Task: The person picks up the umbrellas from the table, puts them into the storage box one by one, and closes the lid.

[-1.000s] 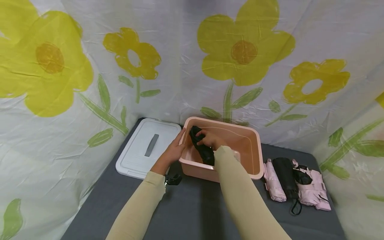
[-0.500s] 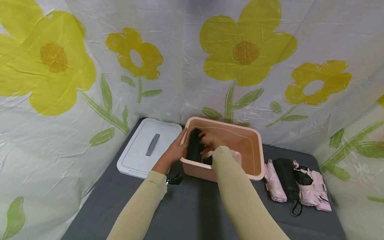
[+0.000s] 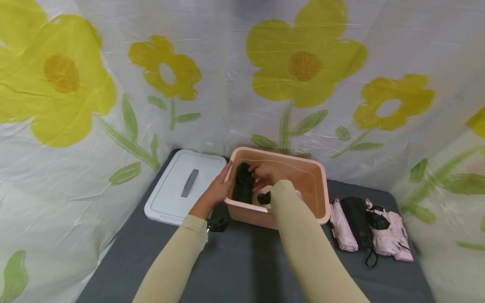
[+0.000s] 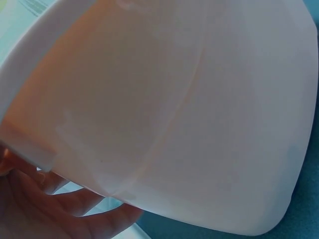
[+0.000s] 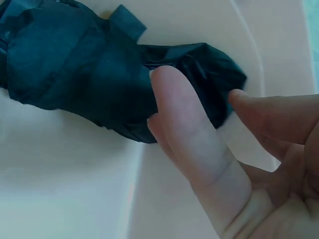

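A folded black umbrella (image 3: 243, 185) lies along the left end inside a pink plastic bin (image 3: 322, 189). Its loose dark fabric (image 5: 84, 64) fills the upper left of the right wrist view. A small black piece (image 3: 264, 198) shows beside it, partly behind the right sleeve. My right hand (image 3: 266, 173) reaches into the bin, fingers spread at the umbrella's far end, thumb and fingers apart. My left hand (image 3: 217, 192) grips the bin's left rim; in the left wrist view its fingers (image 4: 114, 219) curl at the edge of the bin wall.
A white lid (image 3: 170, 189) with a grey handle lies left of the bin on the dark table (image 3: 235, 269). To the right lie a folded pink umbrella (image 3: 344, 227), a black umbrella (image 3: 357, 223) and a pink-and-black bundle (image 3: 392, 235). A flowered curtain (image 3: 223, 105) hangs behind.
The black umbrella has gone from slanting across the bin's left part to lying along its left wall. My right hand has loosened from it; my left hand stays on the rim.
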### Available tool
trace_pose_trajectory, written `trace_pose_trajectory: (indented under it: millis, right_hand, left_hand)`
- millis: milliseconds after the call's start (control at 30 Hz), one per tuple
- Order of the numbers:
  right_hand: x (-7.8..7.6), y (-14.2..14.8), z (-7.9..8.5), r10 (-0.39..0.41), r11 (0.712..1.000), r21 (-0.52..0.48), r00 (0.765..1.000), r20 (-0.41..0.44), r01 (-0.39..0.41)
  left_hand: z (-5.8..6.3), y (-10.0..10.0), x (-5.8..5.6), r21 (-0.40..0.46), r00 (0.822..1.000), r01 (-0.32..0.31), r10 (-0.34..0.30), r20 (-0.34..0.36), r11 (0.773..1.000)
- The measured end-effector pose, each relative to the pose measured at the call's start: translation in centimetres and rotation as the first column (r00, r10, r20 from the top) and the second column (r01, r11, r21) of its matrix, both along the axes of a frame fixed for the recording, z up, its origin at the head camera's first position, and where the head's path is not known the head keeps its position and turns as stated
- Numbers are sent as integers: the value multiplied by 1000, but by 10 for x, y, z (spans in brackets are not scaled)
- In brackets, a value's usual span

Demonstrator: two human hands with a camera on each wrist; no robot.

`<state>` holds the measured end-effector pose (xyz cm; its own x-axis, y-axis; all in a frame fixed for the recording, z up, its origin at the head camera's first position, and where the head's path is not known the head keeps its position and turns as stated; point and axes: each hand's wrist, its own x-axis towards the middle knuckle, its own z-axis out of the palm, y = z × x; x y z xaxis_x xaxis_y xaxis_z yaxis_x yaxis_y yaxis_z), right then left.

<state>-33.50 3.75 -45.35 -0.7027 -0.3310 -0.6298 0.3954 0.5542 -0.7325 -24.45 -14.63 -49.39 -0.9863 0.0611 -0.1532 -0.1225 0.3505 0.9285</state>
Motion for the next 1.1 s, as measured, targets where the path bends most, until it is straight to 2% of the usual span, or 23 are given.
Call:
trace_pose_trajectory:
  millis: [400, 600, 767, 1100]
  right_hand:
    - [9, 23, 32, 80, 995, -56, 997, -13, -81]
    - [17, 44, 43, 163, 985, -41, 983, -89, -167]
    - [19, 54, 47, 210, 977, -12, 966, -153, -215]
    - [37, 76, 49, 218, 975, 27, 922, -319, -221]
  left_hand:
    - [-1, -1, -3, -5, 999, 33, -33, -1, 999]
    - [-1, -1, -2, -1, 999, 33, -33, 18, 999]
    - [-2, -8, -6, 0, 999, 30, -30, 12, 1000]
    - [-6, -15, -8, 12, 999, 37, -37, 5, 999]
